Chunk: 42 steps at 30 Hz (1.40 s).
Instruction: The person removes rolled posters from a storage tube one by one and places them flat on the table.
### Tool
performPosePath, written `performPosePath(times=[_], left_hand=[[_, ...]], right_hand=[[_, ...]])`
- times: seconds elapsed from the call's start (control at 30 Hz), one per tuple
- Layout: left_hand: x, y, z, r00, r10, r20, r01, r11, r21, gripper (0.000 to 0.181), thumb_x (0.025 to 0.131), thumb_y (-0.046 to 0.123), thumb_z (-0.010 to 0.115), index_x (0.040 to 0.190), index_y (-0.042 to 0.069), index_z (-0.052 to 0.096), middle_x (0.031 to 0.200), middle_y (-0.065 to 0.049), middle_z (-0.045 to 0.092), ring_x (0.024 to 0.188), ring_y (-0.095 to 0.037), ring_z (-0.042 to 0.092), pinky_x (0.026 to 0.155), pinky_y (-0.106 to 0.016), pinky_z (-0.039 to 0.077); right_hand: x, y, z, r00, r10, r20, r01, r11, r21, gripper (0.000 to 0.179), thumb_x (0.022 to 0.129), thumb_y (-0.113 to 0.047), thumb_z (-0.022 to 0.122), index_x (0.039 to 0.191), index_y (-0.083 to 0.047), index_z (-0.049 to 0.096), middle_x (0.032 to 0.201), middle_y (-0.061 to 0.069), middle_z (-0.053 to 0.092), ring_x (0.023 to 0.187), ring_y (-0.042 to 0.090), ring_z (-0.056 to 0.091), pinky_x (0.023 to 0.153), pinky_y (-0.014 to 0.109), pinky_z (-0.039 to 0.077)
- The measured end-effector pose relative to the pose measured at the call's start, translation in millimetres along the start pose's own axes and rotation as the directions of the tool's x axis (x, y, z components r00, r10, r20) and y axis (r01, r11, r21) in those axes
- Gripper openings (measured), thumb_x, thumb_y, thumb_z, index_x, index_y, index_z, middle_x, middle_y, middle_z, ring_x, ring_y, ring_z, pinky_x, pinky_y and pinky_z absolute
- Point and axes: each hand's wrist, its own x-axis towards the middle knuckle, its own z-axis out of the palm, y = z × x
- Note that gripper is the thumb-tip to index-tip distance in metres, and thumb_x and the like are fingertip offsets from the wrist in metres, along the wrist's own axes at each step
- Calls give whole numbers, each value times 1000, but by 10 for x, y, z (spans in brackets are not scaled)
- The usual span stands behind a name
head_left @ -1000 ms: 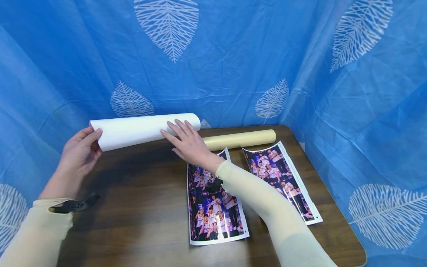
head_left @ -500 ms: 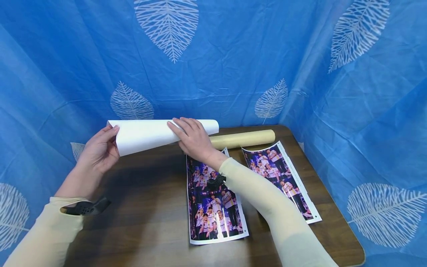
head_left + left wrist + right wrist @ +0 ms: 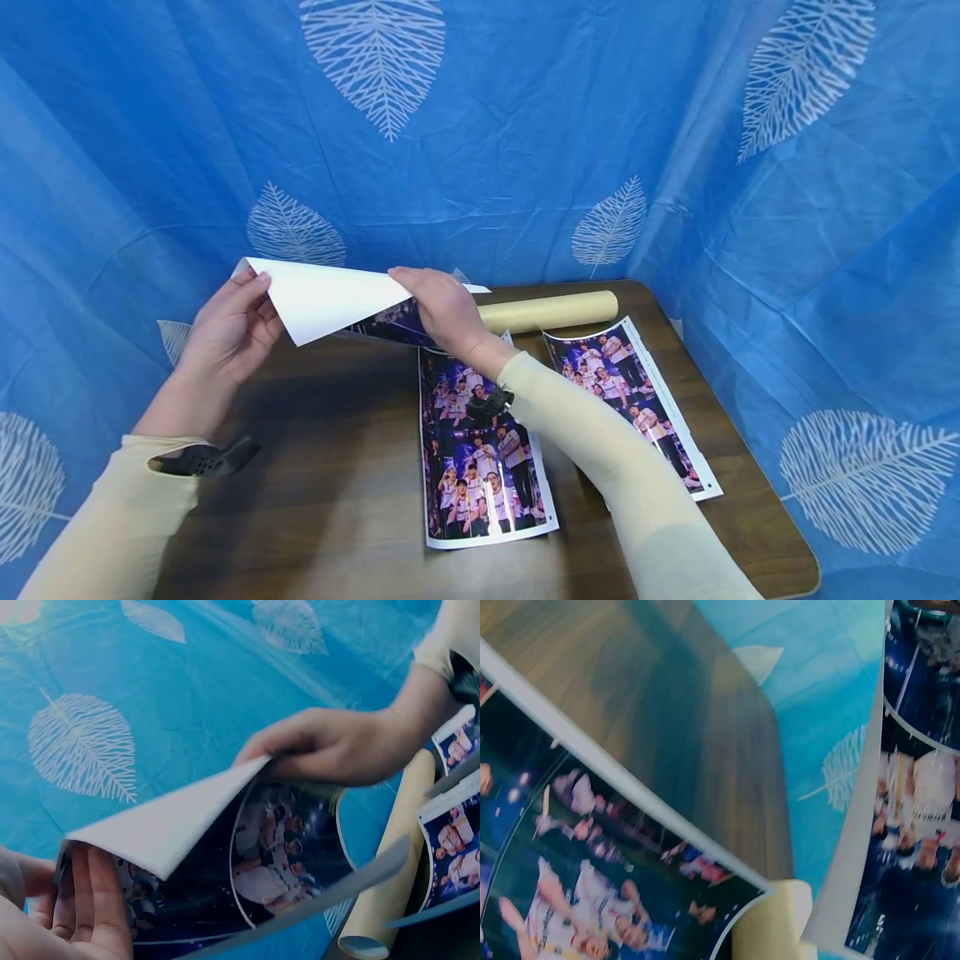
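A partly rolled poster (image 3: 322, 292) hangs above the back left of the table, white back outward. Its dark printed side, a group of people, shows inside the curl in the left wrist view (image 3: 274, 859). My left hand (image 3: 231, 329) pinches its left end between thumb and fingers. Toward the right end, my right hand (image 3: 448, 315) grips the poster's edge; in the left wrist view its fingers curl round the edge, and their tips are hidden. One white corner folds down between both hands. The right wrist view catches the held print (image 3: 922, 825) at its right side.
Behind the right hand lies a cream cardboard tube (image 3: 555, 311) along the table's back edge. Two glossy prints, one in the middle (image 3: 487, 467) and one farther right (image 3: 637, 400), lie on the brown wooden table (image 3: 330, 517). Blue leaf-patterned curtain (image 3: 480, 167) surrounds the table.
Both hands have shifted right, the left one more. My right hand, flat against the roll before, now grips the edge. The roll has loosened, showing its printed inside.
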Motion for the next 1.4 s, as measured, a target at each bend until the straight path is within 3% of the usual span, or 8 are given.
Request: performPosePath(times=[0.2, 0.3, 0.47, 0.7, 0.93, 1.03, 1.23, 1.4], left_hand=[[14, -117, 55, 992, 126, 6, -119, 920, 374, 49, 104, 32, 57, 145, 10, 43, 130, -10, 58, 104, -18, 68, 82, -28, 59], [27, -209, 46, 969, 242, 42, -203, 695, 690, 52, 106, 33, 55, 150, 8, 42, 141, -14, 52, 114, -16, 63, 86, -21, 56], [40, -321, -33, 920, 357, 161, -229, 155, 961, 47, 107, 25, 55, 149, 5, 46, 144, -16, 53, 123, -26, 56, 94, -21, 50], [55, -369, -110, 882, 342, 323, -281, -168, 945, 45, 99, 9, 65, 140, -4, 54, 147, -25, 44, 128, -45, 48, 97, -64, 45], [26, -360, -56, 739, 376, 559, -339, -510, 791, 51, 88, 2, 77, 135, 1, 58, 157, -21, 33, 142, -44, 28, 106, -65, 33], [21, -335, 22, 751, 327, 574, -325, -574, 752, 57, 87, 4, 78, 139, 3, 57, 155, -20, 40, 143, -43, 30, 113, -64, 27], [-15, -347, 146, 921, 81, 381, -266, -582, 768, 60, 95, 17, 73, 150, 7, 50, 143, -23, 57, 130, -46, 52, 104, -65, 42], [-37, -391, 117, 969, -71, 236, -231, -593, 772, 66, 102, 41, 63, 155, 8, 44, 132, -21, 65, 107, -39, 67, 80, -60, 56]], right_hand=[[77, -62, -74, 978, 207, 4, -206, 971, 124, 44, 104, 3, 41, 142, -8, 60, 136, 7, 66, 121, 22, 64, 104, 29, 48], [115, -96, -118, 947, 320, 23, -319, 932, 171, 42, 105, -1, 44, 141, -12, 61, 133, 6, 68, 111, 21, 68, 89, 33, 54], [147, -99, -151, 888, 452, 86, -459, 859, 227, 32, 109, -13, 46, 135, -14, 64, 108, 5, 73, 71, 20, 58, 60, 36, 45], [179, -36, -213, 869, 461, 180, -486, 864, 133, 23, 109, -22, 50, 124, -17, 67, 93, -2, 73, 58, 13, 51, 54, 34, 41], [263, 24, -258, 862, 372, 345, -400, 917, 12, 23, 108, -28, 53, 123, -22, 69, 111, -7, 75, 78, 10, 67, 76, 33, 53], [298, 15, -256, 866, 301, 399, -319, 947, -23, 23, 109, -26, 53, 124, -22, 70, 116, -9, 74, 95, 10, 70, 95, 34, 50], [347, -69, -212, 885, 134, 445, -105, 990, -90, 26, 106, -13, 53, 121, -25, 72, 109, -11, 74, 104, 7, 67, 110, 34, 39], [381, -172, -150, 891, 39, 452, 18, 992, -122, 28, 102, -10, 57, 120, -26, 71, 110, -11, 73, 107, 10, 65, 116, 35, 33]])
